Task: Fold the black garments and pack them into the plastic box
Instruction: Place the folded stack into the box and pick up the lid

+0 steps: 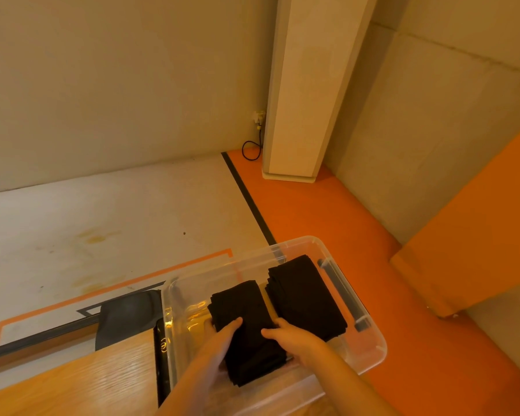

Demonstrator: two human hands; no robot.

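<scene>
black garments (pixel 240 301) fill plastic box (pixel 379 347); left hand (pixel 219 343) and right hand (pixel 294 337) grip one.

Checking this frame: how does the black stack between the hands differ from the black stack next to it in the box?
The left stack is gripped by the left hand and right hand; no hand holds the right stack. The left stack sits nearer the camera, mid-box; the right stack lies farther back, along the wall with the dark handle. Both are folded black garments inside the plastic box.
</scene>
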